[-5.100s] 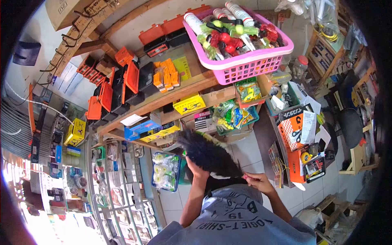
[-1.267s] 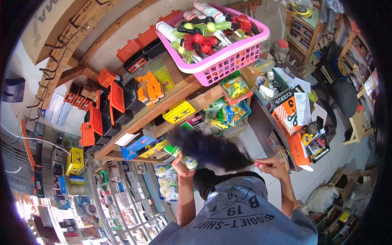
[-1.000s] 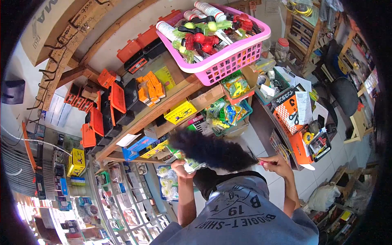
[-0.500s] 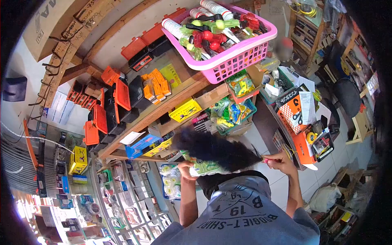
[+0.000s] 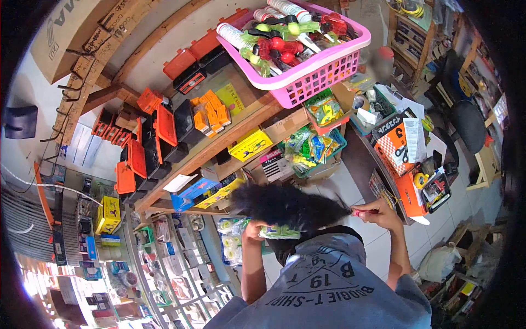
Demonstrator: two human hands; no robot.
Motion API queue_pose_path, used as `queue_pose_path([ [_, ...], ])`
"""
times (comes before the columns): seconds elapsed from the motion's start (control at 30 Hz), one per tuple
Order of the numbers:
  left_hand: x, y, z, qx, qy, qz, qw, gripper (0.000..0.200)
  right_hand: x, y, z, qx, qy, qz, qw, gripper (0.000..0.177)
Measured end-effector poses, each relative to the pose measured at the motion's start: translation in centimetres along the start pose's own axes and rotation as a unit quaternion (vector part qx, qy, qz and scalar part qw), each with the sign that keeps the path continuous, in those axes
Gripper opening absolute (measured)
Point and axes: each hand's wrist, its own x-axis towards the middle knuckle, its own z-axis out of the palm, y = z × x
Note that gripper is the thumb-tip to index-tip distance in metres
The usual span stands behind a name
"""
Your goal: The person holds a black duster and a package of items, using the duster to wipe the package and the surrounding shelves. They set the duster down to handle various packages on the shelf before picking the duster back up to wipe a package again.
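My right hand is closed around the pink handle of a black feather duster. The duster's fluffy head stretches left in front of my chest, its far end blurred. Under and beside it, my left hand grips a green and white packet. The feathers cover much of this packet, and its contents cannot be made out.
Ahead, a pink basket of bottles and red and green tools stands on a wooden shelf. Below are yellow boxes and a green basket of packets. Orange-lidded cases sit left; a cluttered desk stands right.
The duster's head has shifted over the packet and now hides more of it. Both hands keep their holds and have hardly moved.
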Motion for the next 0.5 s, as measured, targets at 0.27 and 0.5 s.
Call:
queue_pose_path([
  [0.27, 5.3, 5.9, 3.0, -0.027, 0.026, -0.111, 0.993, 0.049, -0.4, 0.2, -0.1, 0.006, 0.003, -0.015, 1.000, 0.031],
  [0.5, 3.4, 4.8, 3.3, -0.224, 0.201, -0.286, 0.910, 0.031, -0.1, 1.3, -0.1, 0.009, -0.016, 0.010, 1.000, 0.032],
])
